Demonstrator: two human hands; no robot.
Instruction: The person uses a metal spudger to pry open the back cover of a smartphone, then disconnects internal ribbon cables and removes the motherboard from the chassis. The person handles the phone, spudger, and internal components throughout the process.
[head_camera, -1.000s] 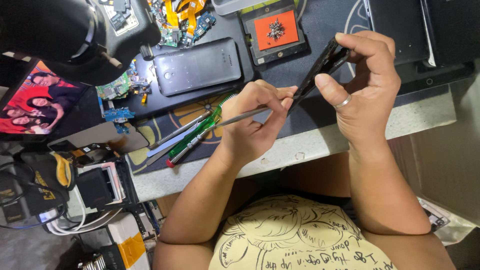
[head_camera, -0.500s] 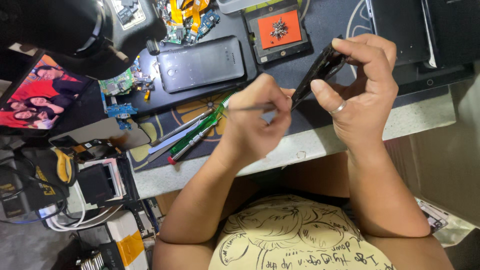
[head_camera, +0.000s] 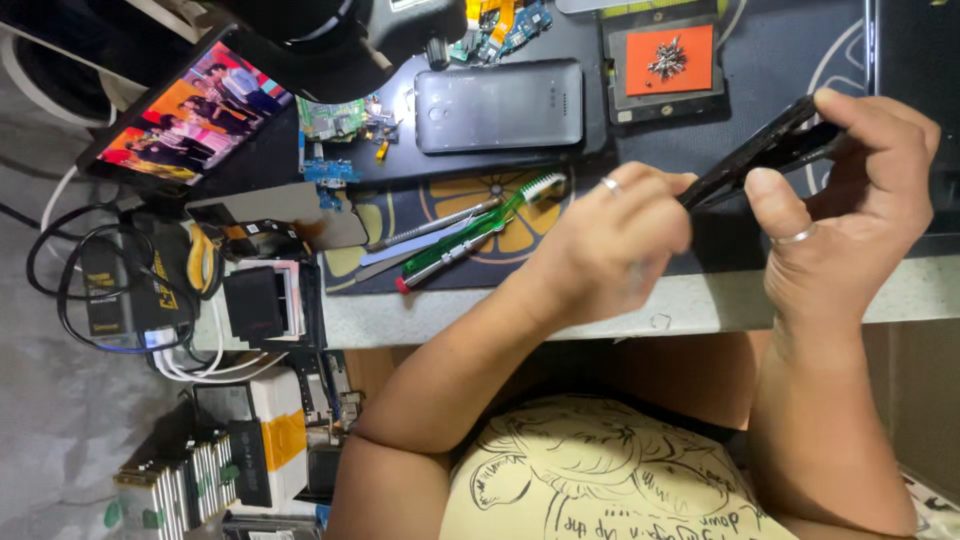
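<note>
Right hand (head_camera: 850, 200): fingers curled round a thin black phone frame (head_camera: 765, 150), held edge-on above the dark work mat (head_camera: 780, 60).
Left hand (head_camera: 615, 245): closed loosely, fingertips against the frame's lower end; can't tell what's pinched.
Nearby: green-handled toothbrush (head_camera: 480, 228), dark grey phone back (head_camera: 498, 105), orange screw tray (head_camera: 668, 60).

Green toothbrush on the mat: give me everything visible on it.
The translucent green plastic toothbrush lies flat on the dark work mat, white bristle head toward the grey phone back cover, its far end tipped red. It lies alongside a slim metal tool. Neither hand touches it; the left hand is nearest.
</note>
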